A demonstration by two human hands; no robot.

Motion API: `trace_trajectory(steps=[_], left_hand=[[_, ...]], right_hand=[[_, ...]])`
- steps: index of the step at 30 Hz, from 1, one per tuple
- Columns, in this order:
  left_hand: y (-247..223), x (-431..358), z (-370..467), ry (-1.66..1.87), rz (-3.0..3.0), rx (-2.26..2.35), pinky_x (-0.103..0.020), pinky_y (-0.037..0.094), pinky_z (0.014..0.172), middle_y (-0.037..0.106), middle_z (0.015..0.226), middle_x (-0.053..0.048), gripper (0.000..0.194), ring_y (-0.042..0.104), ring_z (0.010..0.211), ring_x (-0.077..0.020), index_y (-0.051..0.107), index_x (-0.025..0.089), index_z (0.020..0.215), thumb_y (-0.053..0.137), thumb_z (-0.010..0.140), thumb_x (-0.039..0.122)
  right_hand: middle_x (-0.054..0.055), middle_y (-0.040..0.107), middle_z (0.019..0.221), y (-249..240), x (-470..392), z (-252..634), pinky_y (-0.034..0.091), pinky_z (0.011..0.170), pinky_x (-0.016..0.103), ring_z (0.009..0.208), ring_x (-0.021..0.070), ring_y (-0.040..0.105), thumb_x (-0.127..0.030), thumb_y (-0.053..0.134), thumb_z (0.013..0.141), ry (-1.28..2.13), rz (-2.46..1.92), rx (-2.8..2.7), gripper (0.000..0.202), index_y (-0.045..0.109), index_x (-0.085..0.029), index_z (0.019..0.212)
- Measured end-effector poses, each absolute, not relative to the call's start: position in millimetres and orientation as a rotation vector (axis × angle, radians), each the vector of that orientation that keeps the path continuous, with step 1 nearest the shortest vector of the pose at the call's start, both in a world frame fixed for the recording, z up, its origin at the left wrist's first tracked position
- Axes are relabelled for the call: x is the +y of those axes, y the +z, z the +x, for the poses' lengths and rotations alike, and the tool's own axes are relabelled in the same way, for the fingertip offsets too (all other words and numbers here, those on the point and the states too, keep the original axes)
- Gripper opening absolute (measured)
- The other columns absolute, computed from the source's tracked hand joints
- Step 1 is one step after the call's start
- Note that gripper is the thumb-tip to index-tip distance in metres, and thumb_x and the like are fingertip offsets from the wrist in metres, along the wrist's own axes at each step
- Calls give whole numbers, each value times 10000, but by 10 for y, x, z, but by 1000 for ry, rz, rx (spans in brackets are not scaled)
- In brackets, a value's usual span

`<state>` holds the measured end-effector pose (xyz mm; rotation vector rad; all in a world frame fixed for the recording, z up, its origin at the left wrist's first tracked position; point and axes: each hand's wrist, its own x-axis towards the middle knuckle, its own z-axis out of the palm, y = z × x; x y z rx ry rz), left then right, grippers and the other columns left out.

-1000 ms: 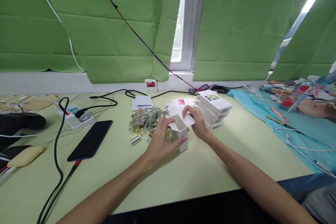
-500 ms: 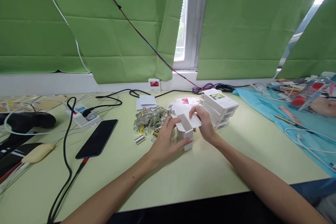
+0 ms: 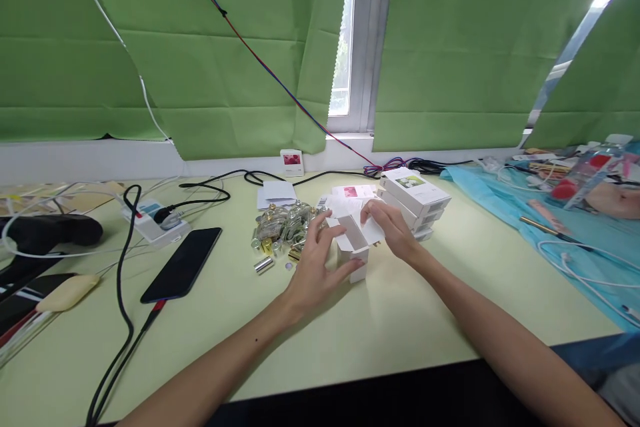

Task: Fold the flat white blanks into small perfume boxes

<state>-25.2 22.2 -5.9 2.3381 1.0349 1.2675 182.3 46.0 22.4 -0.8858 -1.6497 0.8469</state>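
Observation:
A small white cardboard box point(image 3: 358, 271) stands upright on the table with its top flaps spread. My left hand point(image 3: 320, 263) grips it from the left, thumb across the near side and fingers along the far left edge. With fingertips pinched, my right hand point(image 3: 387, 227) holds the box's right-hand flap. Behind my left hand lies a heap of clear-bagged metal parts point(image 3: 285, 223), with gold and silver caps around it. A loose silver cylinder point(image 3: 264, 265) rests in front of the heap. White boxes point(image 3: 415, 193) with a printed picture are stacked behind my right hand.
A black phone point(image 3: 181, 265) lies at the left, near a white power strip point(image 3: 159, 223) and black cables. Folded white papers point(image 3: 277, 193) and a small white box point(image 3: 292, 162) are at the back. Blue sheeting point(image 3: 505, 207) with cables and a bottle covers the right side.
The view has shifted slightly. My left fingers have opened a little on the box, while my right hand stays at the flap.

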Motion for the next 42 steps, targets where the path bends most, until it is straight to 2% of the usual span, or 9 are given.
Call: trace_trajectory(steps=[5,9,15,19,23,27,32,38,42], left_hand=[[-25,215,-239,1502,2419,962,-467,548,1012,498,1441,-119,286,548,1337,-300,604,254,1116,755,879,306],[4,205,-215,1607,2453,891,-525,522,1068,603,1322,-103,219,536,1371,-318,592,232,1030,746,885,289],[24,195,-209,1642,2474,884,-547,523,1060,671,1195,-75,157,548,1350,-317,592,228,962,727,897,273],[15,204,-211,1611,2501,880,-516,538,1021,685,1060,-55,117,576,1256,-288,637,243,983,720,901,253],[35,198,-207,1554,2542,896,-499,533,997,665,1050,-59,93,555,1202,-275,681,256,1007,692,917,238],[60,195,-209,1521,2581,861,-504,519,1006,647,1047,-58,173,530,1191,-267,691,272,1100,673,934,227],[49,203,-215,1468,2608,863,-521,510,1007,636,1094,-67,213,502,1216,-276,693,290,1143,664,943,223],[35,200,-216,1450,2618,850,-519,500,1024,621,1128,-76,220,483,1238,-278,682,283,1161,653,953,219],[49,181,-209,1386,2626,883,-530,490,1042,603,1165,-83,240,467,1260,-288,666,292,1187,637,959,222]], right_hand=[[-52,554,556,289,488,1851,395,430,248,430,112,531,-581,678,881,1142,-843,-1625,436,518,-217,704],[-48,618,551,298,511,1885,391,441,228,441,110,561,-505,746,844,1255,-789,-1645,392,513,-214,719],[-93,511,493,363,482,1917,413,476,224,457,104,543,-450,769,805,1232,-871,-1670,317,561,-213,773],[-91,534,552,395,469,1921,418,486,219,494,99,523,-426,750,807,1216,-908,-1680,289,583,-216,916],[-83,543,595,388,470,1913,407,483,214,540,109,546,-443,737,824,1203,-912,-1684,322,591,-221,1005],[-76,501,592,342,482,1907,384,471,217,547,117,538,-490,679,887,1098,-913,-1710,304,610,-223,1014],[-23,579,695,295,496,1895,360,475,241,544,112,495,-566,559,965,928,-895,-1744,350,628,-223,987],[24,631,880,304,486,1881,417,575,271,689,151,541,-642,459,989,733,-925,-1725,458,662,-232,1003],[53,669,1044,289,496,1900,472,719,316,869,206,606,-701,377,989,723,-903,-1791,562,663,-245,1148]])
